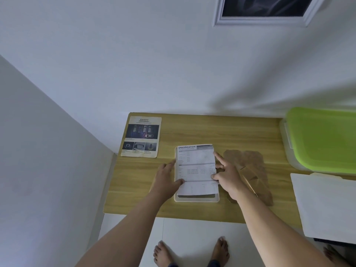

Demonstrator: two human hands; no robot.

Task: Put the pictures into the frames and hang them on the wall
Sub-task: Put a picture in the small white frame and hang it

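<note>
While my left hand [167,177] and right hand [226,175] press spread fingers on the sheet [196,170], gripping nothing, it lies on a frame [196,199] mid-tabletop [192,132], another picture [141,136] far left.

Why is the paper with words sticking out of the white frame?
Not fully in: the SPECIFICATION sheet lies crooked on the frame, its top past the edge, both hands' fingers pressing it.

A light wood worktop [192,132] sits in the corner. On it lie a "SAFETY" leaflet [141,136] at the back left, a pale frame [196,199] in the middle, a brown backing board [252,164] just right, a green-lidded box [323,139], and a white sheet [325,205].
</note>
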